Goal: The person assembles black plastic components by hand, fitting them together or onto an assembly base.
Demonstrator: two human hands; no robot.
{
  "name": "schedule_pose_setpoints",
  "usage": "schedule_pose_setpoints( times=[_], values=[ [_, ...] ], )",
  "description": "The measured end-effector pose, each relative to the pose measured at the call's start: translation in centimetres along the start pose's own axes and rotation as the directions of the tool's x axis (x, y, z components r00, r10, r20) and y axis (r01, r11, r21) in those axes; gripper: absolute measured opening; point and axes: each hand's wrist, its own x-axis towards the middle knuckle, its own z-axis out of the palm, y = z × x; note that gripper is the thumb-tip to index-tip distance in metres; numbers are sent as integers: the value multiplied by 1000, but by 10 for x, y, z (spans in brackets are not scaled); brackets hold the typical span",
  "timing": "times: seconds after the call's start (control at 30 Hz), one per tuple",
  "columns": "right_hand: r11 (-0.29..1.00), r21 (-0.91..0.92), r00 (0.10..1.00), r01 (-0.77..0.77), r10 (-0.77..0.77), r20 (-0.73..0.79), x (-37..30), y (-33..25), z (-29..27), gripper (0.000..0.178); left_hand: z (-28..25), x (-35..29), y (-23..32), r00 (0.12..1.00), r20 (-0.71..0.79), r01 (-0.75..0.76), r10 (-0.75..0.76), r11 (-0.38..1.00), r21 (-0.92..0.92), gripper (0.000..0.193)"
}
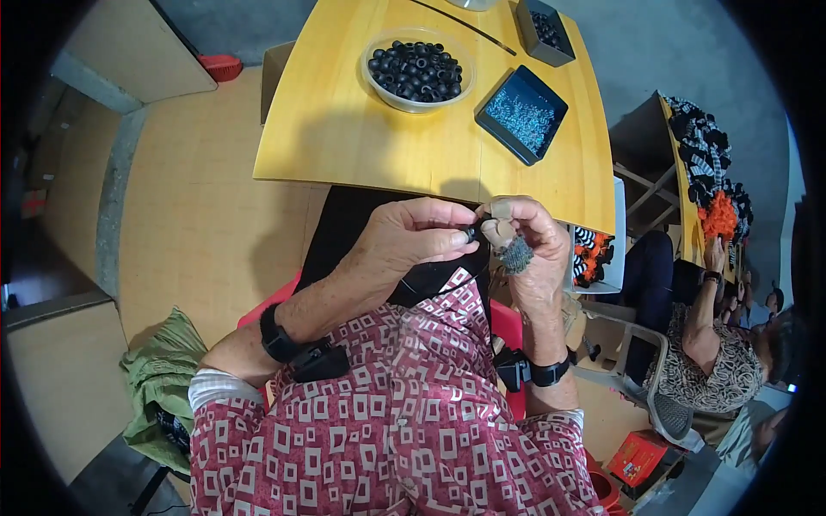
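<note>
Both of my hands are close together over my lap, just off the table's near edge. Thumb and fingers of my left hand (pixel 420 234) pinch a small black bead-like piece (pixel 472 232). A thin black cord (pixel 447 291) hangs in a loop below. My right hand (pixel 540 249) has pale wraps on its fingertips and closes on the other side of the black piece. Against its palm lies a small grey-green, rough-textured piece (pixel 515 255), partly hidden by the fingers; its kind I cannot make out.
On the yellow table (pixel 344 112) stand a clear bowl (pixel 372 90) of black beads, a dark tray (pixel 490 129) of tiny bluish beads and a black box (pixel 564 57). To the right are a white box (pixel 618 206) with orange and striped pieces, and a seated person (pixel 714 361).
</note>
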Motion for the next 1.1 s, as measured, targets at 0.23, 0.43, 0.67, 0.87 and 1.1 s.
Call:
schedule_pose_setpoints(
  times=[0.23,0.43,0.67,0.87,1.1],
  values=[
    [975,-27,975,219,-218,40,6,9,3,19,2,-2,5,999,30,43,-43,999,-3,30],
    [912,-249,946,325,-312,90,9,3,-3,22,1,-2,5,998,28,53,-52,998,-19,30],
    [943,-141,953,301,-291,89,10,8,-1,20,1,-2,6,996,82,43,-46,998,34,28],
    [869,-316,925,380,-357,130,10,-1,-3,20,0,-3,9,997,65,27,-32,996,82,27],
    [825,-378,908,419,-367,204,18,-11,-5,24,2,-3,8,999,38,-18,11,983,183,25]
  ],
)
